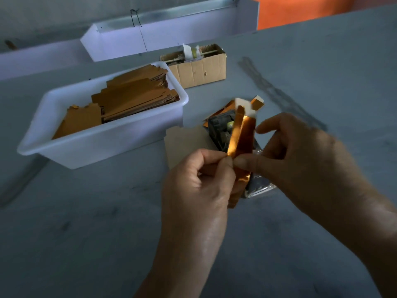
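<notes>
As both hands (247, 168) pinch it, the gold carton blank (241, 143) points away, upright.

Open grey tabletop (86, 222) gives passage near and left of the left hand (197, 190), and right of the right hand (305, 160). Ahead-left, a white plastic tub (103, 145) blocks the way, with a brown cardboard box (199, 72) behind it. Beneath the gold foil card strip (242, 134) that both hands pinch, a dark foil-wrapped pack (219, 130) and a flat brown card sheet (184, 140) crowd the surface.

On the gray table (86, 211): white tub (103, 145) stacked with gold card blanks (133, 95); just behind it, a cardboard box (199, 72) of odds and ends; farther back, a long white trough (129, 39).
</notes>
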{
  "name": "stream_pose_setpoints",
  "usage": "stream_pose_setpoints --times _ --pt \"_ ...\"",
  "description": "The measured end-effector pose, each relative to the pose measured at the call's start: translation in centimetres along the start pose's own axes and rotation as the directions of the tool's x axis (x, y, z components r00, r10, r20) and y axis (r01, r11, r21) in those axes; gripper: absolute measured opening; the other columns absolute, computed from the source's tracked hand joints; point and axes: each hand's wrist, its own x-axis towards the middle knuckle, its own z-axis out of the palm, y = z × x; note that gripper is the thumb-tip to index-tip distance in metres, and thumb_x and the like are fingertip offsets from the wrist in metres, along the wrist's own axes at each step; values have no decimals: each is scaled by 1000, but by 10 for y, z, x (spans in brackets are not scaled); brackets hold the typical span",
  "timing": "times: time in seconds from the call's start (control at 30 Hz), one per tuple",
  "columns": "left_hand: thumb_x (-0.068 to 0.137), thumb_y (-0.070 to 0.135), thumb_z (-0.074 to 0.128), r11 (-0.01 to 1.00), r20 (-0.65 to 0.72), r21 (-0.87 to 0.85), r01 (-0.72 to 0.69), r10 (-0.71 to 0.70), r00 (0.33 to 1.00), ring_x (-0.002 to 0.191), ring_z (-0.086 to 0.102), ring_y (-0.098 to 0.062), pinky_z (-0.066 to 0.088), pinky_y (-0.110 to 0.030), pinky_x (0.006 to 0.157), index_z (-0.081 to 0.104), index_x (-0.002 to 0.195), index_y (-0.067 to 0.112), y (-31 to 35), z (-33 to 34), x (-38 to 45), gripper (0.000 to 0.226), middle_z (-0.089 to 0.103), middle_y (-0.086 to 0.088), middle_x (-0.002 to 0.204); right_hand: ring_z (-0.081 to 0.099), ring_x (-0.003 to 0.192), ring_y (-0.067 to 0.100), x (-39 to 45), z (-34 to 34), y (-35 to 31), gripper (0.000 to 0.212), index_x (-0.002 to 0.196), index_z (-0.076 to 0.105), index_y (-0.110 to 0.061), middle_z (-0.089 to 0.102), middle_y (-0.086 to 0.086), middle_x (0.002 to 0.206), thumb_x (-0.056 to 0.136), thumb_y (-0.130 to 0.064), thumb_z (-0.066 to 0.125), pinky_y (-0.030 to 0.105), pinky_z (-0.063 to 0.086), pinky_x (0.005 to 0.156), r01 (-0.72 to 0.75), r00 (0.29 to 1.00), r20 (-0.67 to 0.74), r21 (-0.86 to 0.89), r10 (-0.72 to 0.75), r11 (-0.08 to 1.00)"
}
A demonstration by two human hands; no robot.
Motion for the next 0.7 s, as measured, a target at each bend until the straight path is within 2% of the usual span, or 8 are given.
stream_pose_setpoints --times 0.1,0.23,0.37,0.43,0.47,0.53,0.6,0.7 --pt "86 12 65 994 105 -84 76 -67 992 64 73 -13 57 -22 56 72 77 16 2 -7 5 11 74 1 72 60 64 -3 6 -3 -1 56 94 55 -37 64 -10 69 46 -66 56 14 37 52 6 999 45 127 -12 992" --pt "70 27 66 962 194 -167 217 -184 964 50 64 -9 53 -21 48 75 79 19 3 -16 16 14 69 1 64 69 65 7 21 -2 4 38 94 67 -24 74 -4 78 59 -39 71 24 50 61 -110 963 270 449 -17 887" --pt "65 30 70 948 228 -176 266 -224 948 52 60 -10 47 -18 45 70 100 32 1 -26 29 36 66 2 65 72 76 14 33 1 3 26 101 67 -20 75 0 84 75 -23 71 28 57 72 -169 930 365 525 -42 834" --pt "74 33 70 984 140 -55 170 -161 977 65 68 -7 51 -18 52 65 106 38 -7 -34 37 32 71 6 73 72 75 10 47 5 3 18 98 66 -22 75 -2 83 80 -21 69 21 56 64 -190 952 306 568 9 801" --pt "81 35 66 993 75 83 86 -92 993 72 69 -3 55 -20 58 65 108 38 -14 -39 40 27 73 9 79 71 72 9 57 8 4 14 95 66 -21 75 -2 81 81 -20 70 18 55 61 -206 966 251 589 66 782" --pt "88 38 57 912 1 404 -63 68 998 84 66 3 53 -14 75 65 114 34 -29 -47 44 28 73 12 94 71 68 10 80 15 6 9 92 65 -16 74 1 79 84 -16 69 18 54 58 -241 970 156 632 184 736" --pt "93 35 53 764 41 627 -152 162 986 99 58 5 38 1 82 62 126 26 -43 -50 44 36 67 8 119 72 74 16 105 23 8 5 86 62 -11 72 8 87 86 -11 67 25 58 64 -273 956 109 666 271 694" --pt "94 34 52 656 163 721 -223 152 975 125 43 -3 25 0 93 52 137 20 -59 -49 40 46 43 0 148 72 73 21 136 32 13 9 82 59 -9 71 12 89 86 -12 68 34 60 69 -322 919 47 659 391 679"
